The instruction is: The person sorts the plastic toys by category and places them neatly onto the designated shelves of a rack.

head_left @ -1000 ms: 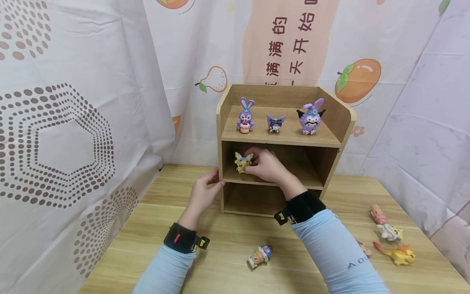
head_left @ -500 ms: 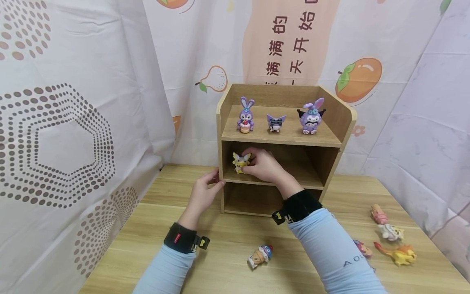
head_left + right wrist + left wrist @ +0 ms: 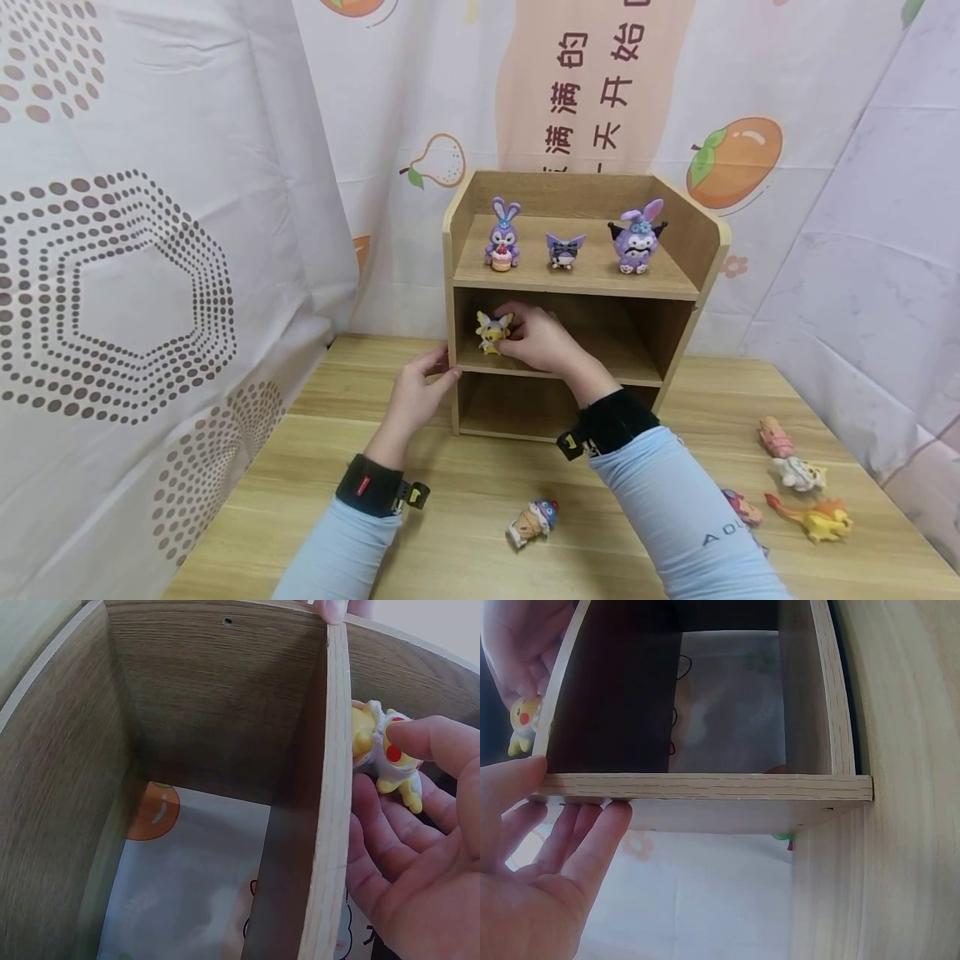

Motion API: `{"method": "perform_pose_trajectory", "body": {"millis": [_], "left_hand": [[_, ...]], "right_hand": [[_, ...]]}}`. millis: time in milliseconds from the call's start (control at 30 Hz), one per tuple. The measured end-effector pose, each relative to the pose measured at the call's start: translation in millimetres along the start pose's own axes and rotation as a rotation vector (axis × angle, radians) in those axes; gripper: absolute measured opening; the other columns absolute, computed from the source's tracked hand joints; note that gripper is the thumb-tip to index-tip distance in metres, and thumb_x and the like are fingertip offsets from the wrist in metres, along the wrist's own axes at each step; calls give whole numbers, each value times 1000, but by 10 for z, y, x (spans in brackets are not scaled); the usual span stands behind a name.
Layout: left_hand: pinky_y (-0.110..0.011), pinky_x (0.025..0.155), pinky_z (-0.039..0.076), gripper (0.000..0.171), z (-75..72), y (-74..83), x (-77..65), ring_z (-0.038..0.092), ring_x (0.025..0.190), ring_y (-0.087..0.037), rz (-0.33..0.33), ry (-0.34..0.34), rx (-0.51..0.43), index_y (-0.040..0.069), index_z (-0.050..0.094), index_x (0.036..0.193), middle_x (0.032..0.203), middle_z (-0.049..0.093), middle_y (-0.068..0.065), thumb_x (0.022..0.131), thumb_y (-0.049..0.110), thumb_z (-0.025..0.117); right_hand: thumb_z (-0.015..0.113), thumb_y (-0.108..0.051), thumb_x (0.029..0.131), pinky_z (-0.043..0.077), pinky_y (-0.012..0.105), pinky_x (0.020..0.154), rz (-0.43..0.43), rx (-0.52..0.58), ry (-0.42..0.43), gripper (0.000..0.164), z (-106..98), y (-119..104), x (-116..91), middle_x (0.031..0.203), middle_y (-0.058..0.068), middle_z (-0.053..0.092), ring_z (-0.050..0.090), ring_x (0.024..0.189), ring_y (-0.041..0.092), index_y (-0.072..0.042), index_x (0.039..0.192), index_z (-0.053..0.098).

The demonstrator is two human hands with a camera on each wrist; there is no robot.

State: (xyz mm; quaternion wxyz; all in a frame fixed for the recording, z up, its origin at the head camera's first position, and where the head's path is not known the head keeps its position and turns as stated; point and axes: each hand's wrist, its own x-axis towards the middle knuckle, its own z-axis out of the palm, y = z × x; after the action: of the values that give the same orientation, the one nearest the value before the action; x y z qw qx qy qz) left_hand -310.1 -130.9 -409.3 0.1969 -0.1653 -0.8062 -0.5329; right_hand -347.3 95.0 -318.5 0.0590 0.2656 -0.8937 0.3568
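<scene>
In the head view, my right hand [image 3: 542, 337] pinches a small yellow figurine [image 3: 491, 332] with a pale, eared hood. It holds the figurine upright in the middle compartment of a wooden shelf [image 3: 577, 290], near the left wall. The right wrist view shows the thumb against the figurine [image 3: 396, 754], with the other fingers around its lower side. My left hand [image 3: 418, 392] grips the shelf's left side panel. Its thumb is at the front edge and its fingers [image 3: 604, 840] lie along the outer face.
On the top board stand a purple rabbit figurine [image 3: 502, 237], a small purple-eared one [image 3: 562, 251] and a larger purple one [image 3: 636, 239]. An ice-cream-like figurine [image 3: 532, 523] lies in front. Several more, including a yellow lion-like one [image 3: 817, 520], lie at right, one partly behind the right sleeve.
The yellow figurine and my right hand have shifted slightly left within the middle compartment, then stayed almost still. My left hand has kept its place on the side panel.
</scene>
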Motion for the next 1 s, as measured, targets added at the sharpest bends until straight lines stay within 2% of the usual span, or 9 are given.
{"method": "perform_pose_trajectory", "body": {"millis": [400,733,1000], "left_hand": [[-44,85,54,46,1,5,1,59,100,-22,-4,-11,-2,5,56,132,114,63,-11,89,17,70],[-39,84,55,46,-4,13,-2,60,99,-20,-4,-6,5,6,56,131,113,63,-10,89,17,70],[-39,84,54,47,0,6,-8,60,100,-20,-13,-5,5,5,55,132,113,63,-11,89,17,70]], "right_hand": [[73,-15,81,57,35,69,-3,44,12,70,-5,17,-58,104,10,58,62,85,17,-9,142,38],[75,-15,80,56,38,76,-31,35,39,74,-78,9,-149,112,11,60,63,88,15,-10,143,36],[76,-16,81,55,41,79,-32,33,73,73,-132,19,-234,118,11,60,62,95,19,-11,143,38]]}}
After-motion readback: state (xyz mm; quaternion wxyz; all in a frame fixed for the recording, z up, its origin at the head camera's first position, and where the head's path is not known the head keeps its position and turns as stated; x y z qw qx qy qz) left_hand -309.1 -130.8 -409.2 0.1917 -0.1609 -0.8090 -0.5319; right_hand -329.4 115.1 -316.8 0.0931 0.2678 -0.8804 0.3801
